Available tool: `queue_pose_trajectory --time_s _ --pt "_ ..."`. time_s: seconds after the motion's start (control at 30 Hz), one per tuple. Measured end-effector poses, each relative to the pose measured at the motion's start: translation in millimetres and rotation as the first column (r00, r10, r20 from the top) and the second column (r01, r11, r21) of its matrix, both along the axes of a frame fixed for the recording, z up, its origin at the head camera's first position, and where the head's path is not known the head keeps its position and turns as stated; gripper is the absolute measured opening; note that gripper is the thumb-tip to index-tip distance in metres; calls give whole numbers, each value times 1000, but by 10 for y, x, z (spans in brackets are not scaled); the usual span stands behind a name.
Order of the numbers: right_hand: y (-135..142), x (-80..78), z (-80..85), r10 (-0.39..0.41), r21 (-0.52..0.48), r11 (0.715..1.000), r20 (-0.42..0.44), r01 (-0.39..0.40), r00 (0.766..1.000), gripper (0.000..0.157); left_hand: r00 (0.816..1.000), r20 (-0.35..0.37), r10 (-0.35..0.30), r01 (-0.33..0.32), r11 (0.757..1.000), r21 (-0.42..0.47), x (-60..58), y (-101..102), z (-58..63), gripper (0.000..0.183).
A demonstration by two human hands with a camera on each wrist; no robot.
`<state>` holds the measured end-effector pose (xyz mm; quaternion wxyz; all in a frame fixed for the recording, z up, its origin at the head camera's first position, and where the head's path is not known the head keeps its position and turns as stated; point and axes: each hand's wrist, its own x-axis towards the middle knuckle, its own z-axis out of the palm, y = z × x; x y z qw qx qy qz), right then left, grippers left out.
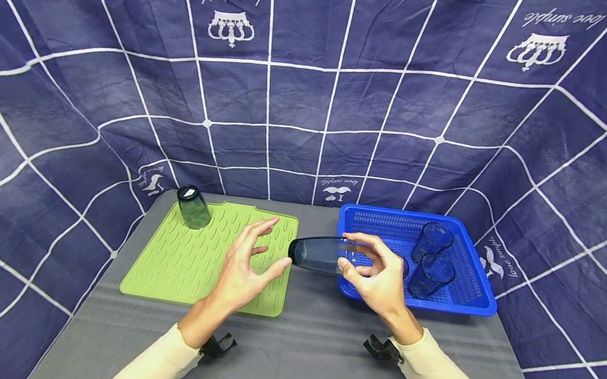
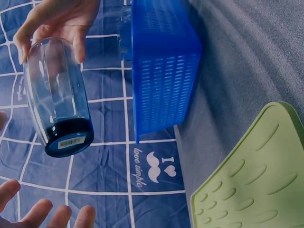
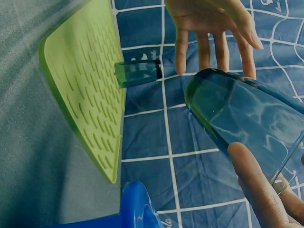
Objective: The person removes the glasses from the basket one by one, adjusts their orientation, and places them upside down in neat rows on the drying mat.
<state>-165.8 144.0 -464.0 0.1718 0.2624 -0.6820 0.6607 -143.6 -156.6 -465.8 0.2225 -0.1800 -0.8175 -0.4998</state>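
A blue-tinted drinking glass (image 1: 322, 254) lies sideways in the air, its thick dark base pointing left and bearing a barcode label (image 2: 71, 142). My right hand (image 1: 380, 274) grips it near the rim, thumb on one side and fingers on the other. Just left of the base, my left hand (image 1: 245, 265) is spread with thumb and fingers apart, nothing between them. Its thumb tip comes close to the base in the head view. In the right wrist view the left hand (image 3: 213, 28) shows beyond the glass's base, fingers extended.
A green drying mat (image 1: 166, 268) lies on the grey table (image 1: 317, 347) at left, with an upside-down glass (image 1: 194, 209) at its far left corner. At right stands a blue plastic basket (image 1: 466, 306) holding several glasses, including an upright one (image 1: 433, 276). Patterned blue cloth (image 1: 300, 99) hangs behind.
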Motion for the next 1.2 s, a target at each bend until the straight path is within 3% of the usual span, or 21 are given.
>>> queue_pose_trajectory --time_s 0.73,1.2 --pt "-82 26 -35 71 -98 992 -29 -73 997 52 995 84 -48 43 997 63 28 151 -60 80" --pt "-138 15 -60 89 -156 983 -73 -99 993 51 984 131 -118 94 980 176 23 251 -126 80"
